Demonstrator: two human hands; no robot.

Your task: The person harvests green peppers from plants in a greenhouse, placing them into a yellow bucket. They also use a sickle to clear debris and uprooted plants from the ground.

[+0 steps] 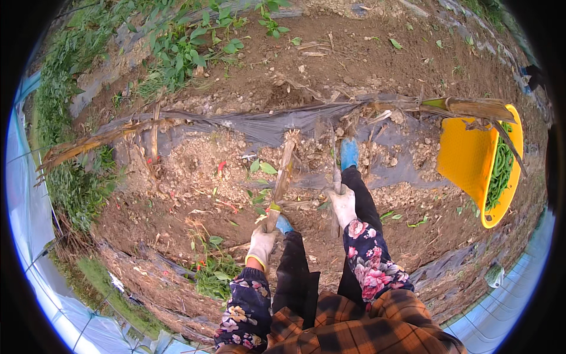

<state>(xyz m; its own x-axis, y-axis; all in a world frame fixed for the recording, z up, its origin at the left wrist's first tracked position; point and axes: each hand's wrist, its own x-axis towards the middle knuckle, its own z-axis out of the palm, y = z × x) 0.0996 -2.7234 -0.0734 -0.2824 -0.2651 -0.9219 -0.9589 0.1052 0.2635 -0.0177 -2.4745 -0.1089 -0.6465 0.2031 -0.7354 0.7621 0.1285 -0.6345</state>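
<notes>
My left hand (261,244), in a pale work glove, grips the lower end of a thick dry plant stalk (283,179). The stalk's ragged far end rests near the torn black mulch film (265,124). My right hand (344,206), gloved too, is closed around a slender dark stick or tool handle (336,177) that points away from me. A thin part runs on beyond its end, and I cannot tell whether that is a blade. My feet in blue shoes (349,152) stand on either side of the gap between my hands.
A yellow plastic tub (466,155) with green peppers (500,170) leans at the right. Long dry stalks (479,108) lie across the film ridge, one reaching over the tub's rim. Leafy pepper plants (185,53) grow at upper left. Pulled greenery (216,274) lies by my left arm.
</notes>
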